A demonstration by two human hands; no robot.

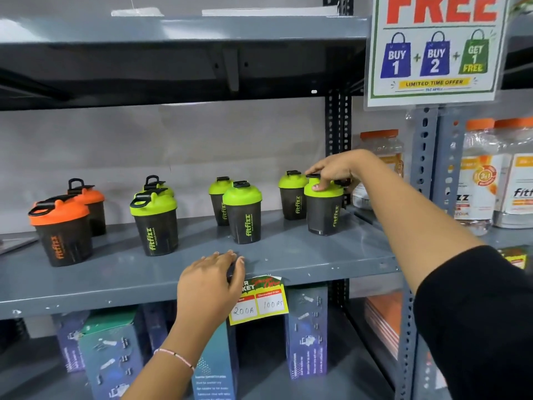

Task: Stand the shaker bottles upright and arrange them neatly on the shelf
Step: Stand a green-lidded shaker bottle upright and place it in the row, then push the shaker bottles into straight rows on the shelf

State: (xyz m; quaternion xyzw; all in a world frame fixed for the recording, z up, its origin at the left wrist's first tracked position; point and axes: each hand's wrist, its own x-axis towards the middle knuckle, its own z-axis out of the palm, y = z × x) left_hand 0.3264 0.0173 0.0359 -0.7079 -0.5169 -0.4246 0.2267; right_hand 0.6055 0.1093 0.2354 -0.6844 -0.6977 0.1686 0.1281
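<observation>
Reaching in from four o'clock, your right arm, in a black sleeve, stretches across the grey metal shelf (288, 255), and your right hand (334, 171) is closed over the green lid of the front right shaker bottle (324, 209), fingers curled on the lid's rim and cap. That bottle stands upright at the shelf's three o'clock end, just in front of another green-lidded bottle (292, 197). Your left hand (210, 281) comes up from six o'clock and lies palm down on the shelf's front edge, fingers bent over the lip, holding no bottle.

At one o'clock hangs a glossy promo sign (435, 47): "FREE", "BUY 1 + BUY 2 + GET 1 FREE", "LIMITED TIME OFFER".

All eight bottles are upright in four front-and-back pairs: smoky dark tapered cups with domed lids. The orange pair (63, 223) sits at nine o'clock; green pairs (155, 220) and (242, 215) fill the middle. Each reads "fitfizz" down its side.

The yellow price tag (261, 301) just right of your left hand shows handwritten "200" and "100 Rs".
</observation>
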